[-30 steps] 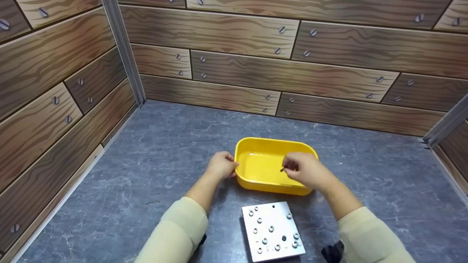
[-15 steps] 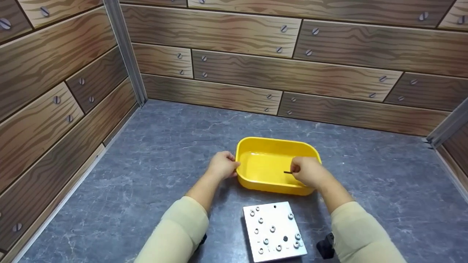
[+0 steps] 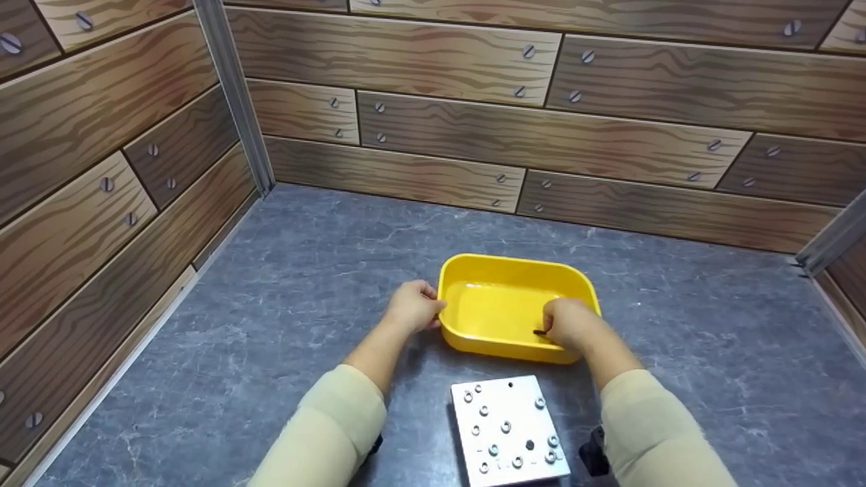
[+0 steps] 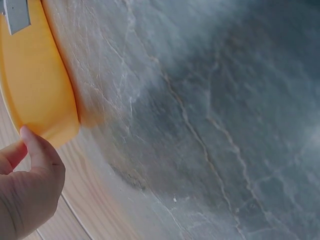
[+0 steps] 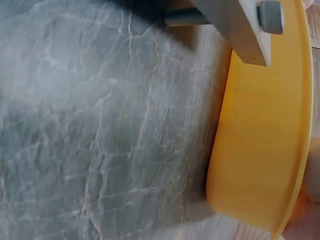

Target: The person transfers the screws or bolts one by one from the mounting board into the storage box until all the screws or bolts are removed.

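My left hand (image 3: 414, 308) pinches the left rim of a yellow plastic bin (image 3: 517, 350); the left wrist view shows thumb and finger at the bin's (image 4: 37, 75) rim. My right hand (image 3: 574, 323) is down inside the bin's right end, near the front wall. Its fingers pinch a thin black rod-like piece (image 3: 539, 332), one end jutting left; the rest is hidden by the fingers, so I cannot tell its kind. In the right wrist view that hand (image 5: 305, 200) is mostly behind the bin's (image 5: 260, 135) wall.
In front of the bin lies a silver metal block (image 3: 497, 412) with several socket-head screws set in its top. Under everything is a grey marbled tabletop (image 3: 325, 243). Wood-patterned walls (image 3: 433, 115) stand behind and on the left.
My right hand has moved right, then lower into the bin toward its front wall, carrying the black piece. My left hand keeps its hold on the rim.
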The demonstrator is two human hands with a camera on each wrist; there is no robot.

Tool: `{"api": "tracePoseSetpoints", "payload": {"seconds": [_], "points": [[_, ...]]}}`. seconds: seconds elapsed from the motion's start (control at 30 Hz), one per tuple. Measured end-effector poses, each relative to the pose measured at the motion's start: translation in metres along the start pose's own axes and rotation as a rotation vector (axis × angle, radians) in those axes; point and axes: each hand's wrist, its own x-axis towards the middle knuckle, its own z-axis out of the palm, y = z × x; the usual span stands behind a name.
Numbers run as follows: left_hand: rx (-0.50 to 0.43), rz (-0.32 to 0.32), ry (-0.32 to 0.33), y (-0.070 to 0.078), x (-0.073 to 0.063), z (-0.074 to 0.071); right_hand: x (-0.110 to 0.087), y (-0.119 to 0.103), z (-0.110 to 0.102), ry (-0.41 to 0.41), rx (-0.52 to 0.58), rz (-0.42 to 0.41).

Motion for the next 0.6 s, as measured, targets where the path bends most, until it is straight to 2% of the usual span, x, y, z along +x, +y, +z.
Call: {"api": "tracePoseSetpoints", "payload": {"seconds": [0.33, 0.6], "points": [[-0.002, -0.005, 0.006, 0.0005, 0.0003, 0.0004, 0.0089, 0.0009, 0.0036, -0.001, -0.114, 0.094], [0.010, -0.001, 0.005, -0.0004, 0.0018, -0.0004, 0.0101, 0.0019, 0.0052, 0.052, -0.142, 0.043]]}}
